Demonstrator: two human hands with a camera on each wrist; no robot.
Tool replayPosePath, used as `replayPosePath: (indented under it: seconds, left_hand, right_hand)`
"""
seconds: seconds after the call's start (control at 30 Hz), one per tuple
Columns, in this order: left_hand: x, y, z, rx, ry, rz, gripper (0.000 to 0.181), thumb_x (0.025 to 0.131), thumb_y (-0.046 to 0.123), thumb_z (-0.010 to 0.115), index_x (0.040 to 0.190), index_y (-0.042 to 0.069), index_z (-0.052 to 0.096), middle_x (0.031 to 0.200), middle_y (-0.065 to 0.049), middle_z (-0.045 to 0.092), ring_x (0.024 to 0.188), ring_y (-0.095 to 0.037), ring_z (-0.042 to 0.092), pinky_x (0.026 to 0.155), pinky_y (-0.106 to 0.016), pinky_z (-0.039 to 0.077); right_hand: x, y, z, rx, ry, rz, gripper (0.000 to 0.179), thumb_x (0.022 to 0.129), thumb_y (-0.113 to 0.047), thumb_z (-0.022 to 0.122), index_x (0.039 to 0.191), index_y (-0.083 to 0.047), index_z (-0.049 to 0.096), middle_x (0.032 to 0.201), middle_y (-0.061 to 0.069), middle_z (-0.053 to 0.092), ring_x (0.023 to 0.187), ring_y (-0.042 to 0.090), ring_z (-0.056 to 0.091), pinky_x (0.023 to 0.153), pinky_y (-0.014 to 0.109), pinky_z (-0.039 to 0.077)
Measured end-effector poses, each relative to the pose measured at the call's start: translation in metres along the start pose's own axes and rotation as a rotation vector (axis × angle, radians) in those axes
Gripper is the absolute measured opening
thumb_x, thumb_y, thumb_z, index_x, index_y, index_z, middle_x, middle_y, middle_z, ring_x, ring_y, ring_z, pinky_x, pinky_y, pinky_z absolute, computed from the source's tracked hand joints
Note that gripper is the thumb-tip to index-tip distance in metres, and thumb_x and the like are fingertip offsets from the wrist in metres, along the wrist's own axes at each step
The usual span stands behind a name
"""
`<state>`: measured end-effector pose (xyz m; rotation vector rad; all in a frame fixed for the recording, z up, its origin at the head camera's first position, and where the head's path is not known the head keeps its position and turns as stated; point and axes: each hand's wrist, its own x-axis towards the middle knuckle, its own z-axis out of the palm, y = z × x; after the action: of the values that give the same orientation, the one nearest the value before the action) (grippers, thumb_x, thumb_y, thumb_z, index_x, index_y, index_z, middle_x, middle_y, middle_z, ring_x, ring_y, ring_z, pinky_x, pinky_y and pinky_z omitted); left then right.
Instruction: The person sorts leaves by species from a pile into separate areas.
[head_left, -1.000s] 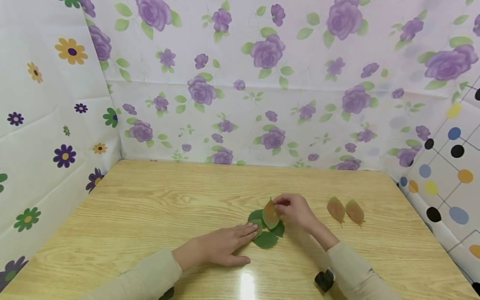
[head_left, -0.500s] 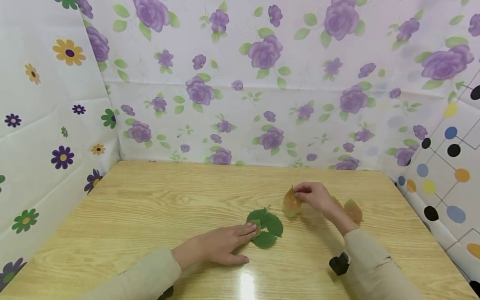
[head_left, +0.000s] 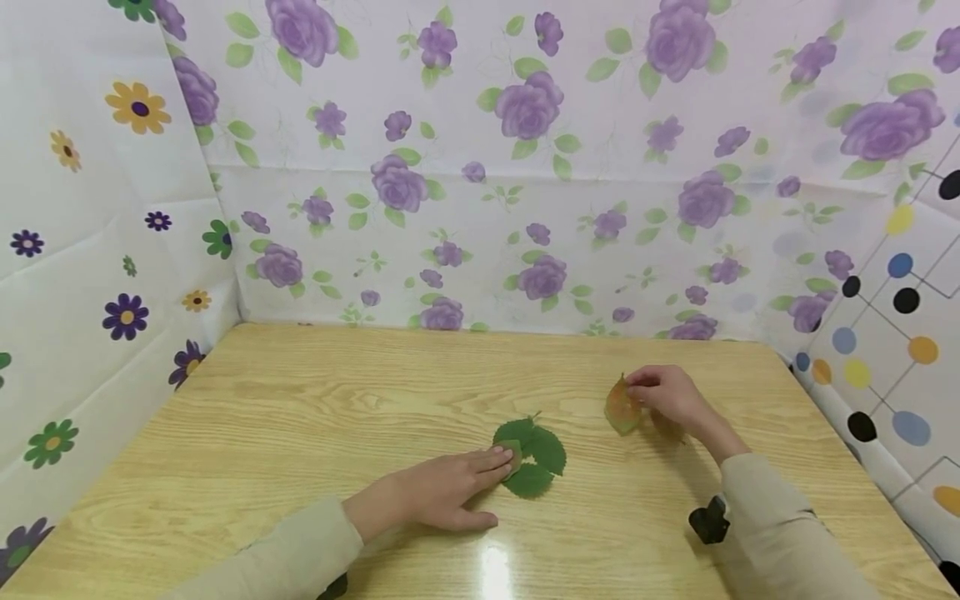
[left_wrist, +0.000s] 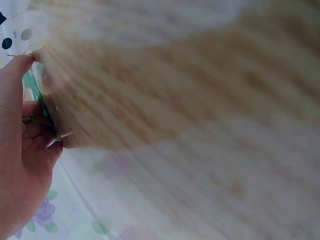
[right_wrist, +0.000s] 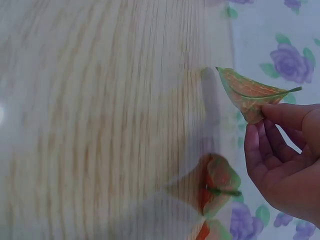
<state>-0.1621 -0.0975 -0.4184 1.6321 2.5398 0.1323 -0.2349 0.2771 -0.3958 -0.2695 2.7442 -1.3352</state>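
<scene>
My left hand [head_left: 442,492] lies with straight fingers on the table, fingertips resting on a reddish-green leaf [head_left: 514,448]. That leaf overlaps a ring of several dark green leaves [head_left: 547,452], with a small gap at its centre. Off to the right, my right hand [head_left: 671,396] pinches an orange leaf with green edges [head_left: 621,408] between thumb and fingers. The right wrist view shows this held leaf [right_wrist: 255,97] raised, its stem pointing right. Below it in that view lie another orange-green leaf [right_wrist: 220,185] and part of a further one [right_wrist: 215,231]; in the head view my right hand and forearm mostly cover these.
The wood-grain table [head_left: 337,383] is backed by a cloth with purple roses [head_left: 397,183]. Cloths with daisies [head_left: 127,315] and coloured dots [head_left: 911,429] hang at the left and right. A black wrist camera [head_left: 708,521] sits at the right sleeve.
My right hand has lifted the pinched leaf off the green ring and carried it rightward, over towards the two loose leaves. My left hand has stayed in place.
</scene>
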Motion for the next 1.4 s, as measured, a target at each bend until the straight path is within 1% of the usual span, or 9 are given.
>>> replayPosePath:
  seconds: [0.1,0.23,0.5,0.83,0.97,1.07,1.13,1.3,1.4]
  left_hand:
    - [0.0,0.0,-0.001,-0.006,-0.005,-0.005,0.067,0.101,0.044,0.045,0.146,-0.004,0.034,0.154,-0.018,0.027,0.141,-0.028,0.026,0.112,-0.034,0.025]
    - [-0.001,0.001,-0.001,-0.011,-0.008,-0.009,0.066,0.101,0.044,0.045,0.146,-0.004,0.035,0.154,-0.019,0.027,0.141,-0.029,0.026,0.112,-0.035,0.025]
    - [-0.001,0.001,-0.001,-0.012,-0.004,-0.01,0.066,0.101,0.043,0.045,0.146,-0.005,0.034,0.154,-0.019,0.026,0.141,-0.029,0.025,0.113,-0.036,0.025]
    - [0.0,0.002,-0.002,-0.025,-0.015,-0.023,0.068,0.101,0.046,0.043,0.147,-0.004,0.033,0.154,-0.018,0.026,0.142,-0.028,0.025,0.113,-0.036,0.024]
    - [0.004,0.003,-0.002,-0.049,-0.012,-0.056,0.061,0.104,0.042,0.037,0.145,-0.002,0.037,0.153,-0.016,0.029,0.141,-0.026,0.027,0.113,-0.039,0.024]
    - [0.008,0.003,-0.004,-0.063,0.025,-0.07,0.048,0.106,0.03,0.036,0.141,-0.003,0.044,0.148,-0.016,0.038,0.137,-0.025,0.035,0.111,-0.041,0.03]
    - [0.012,0.004,-0.005,-0.047,0.076,-0.057,0.039,0.104,0.019,0.042,0.134,-0.004,0.052,0.141,-0.017,0.046,0.131,-0.025,0.043,0.107,-0.039,0.036]
    - [0.019,0.008,-0.009,-0.019,0.189,-0.072,0.022,0.094,0.003,0.06,0.113,-0.003,0.068,0.125,-0.017,0.06,0.113,-0.025,0.06,0.092,-0.024,0.048]
    - [0.023,0.012,-0.009,-0.065,0.237,-0.099,0.016,0.088,-0.002,0.065,0.102,-0.004,0.072,0.12,-0.02,0.063,0.105,-0.027,0.064,0.085,-0.021,0.051]
  right_hand:
    - [-0.002,0.006,-0.005,-0.024,0.008,0.022,0.025,0.095,-0.007,0.059,0.114,0.008,0.063,0.107,0.02,0.065,0.093,0.03,0.063,0.075,0.039,0.054]
    - [-0.005,0.011,-0.008,-0.019,0.004,0.056,0.026,0.095,-0.007,0.06,0.115,0.009,0.062,0.109,0.021,0.064,0.095,0.03,0.061,0.077,0.038,0.053]
    - [-0.005,0.022,-0.008,0.026,0.023,0.079,0.026,0.093,-0.003,0.062,0.113,0.013,0.061,0.106,0.024,0.064,0.087,0.027,0.065,0.072,0.034,0.056]
    - [-0.007,0.033,-0.006,-0.084,0.046,0.072,0.027,0.092,-0.009,0.065,0.113,0.009,0.064,0.101,0.02,0.067,0.077,0.021,0.06,0.062,0.031,0.051]
    - [-0.008,0.035,-0.004,-0.1,0.048,0.067,0.028,0.093,-0.011,0.065,0.114,0.008,0.064,0.102,0.018,0.067,0.082,0.022,0.061,0.065,0.03,0.05]
    - [-0.009,0.036,-0.004,-0.106,0.045,0.057,0.029,0.093,-0.011,0.064,0.115,0.008,0.064,0.102,0.018,0.067,0.088,0.026,0.061,0.068,0.032,0.05]
    - [-0.009,0.036,-0.003,-0.107,0.044,0.052,0.029,0.093,-0.011,0.064,0.115,0.008,0.064,0.102,0.019,0.067,0.089,0.028,0.061,0.069,0.033,0.05]
    - [-0.007,0.037,-0.002,-0.123,0.036,0.043,0.028,0.093,-0.011,0.064,0.114,0.007,0.065,0.101,0.017,0.067,0.089,0.027,0.061,0.071,0.036,0.051]
    - [-0.007,0.038,-0.001,-0.126,0.029,0.045,0.028,0.094,-0.011,0.063,0.115,0.006,0.065,0.102,0.016,0.067,0.089,0.026,0.061,0.073,0.038,0.051]
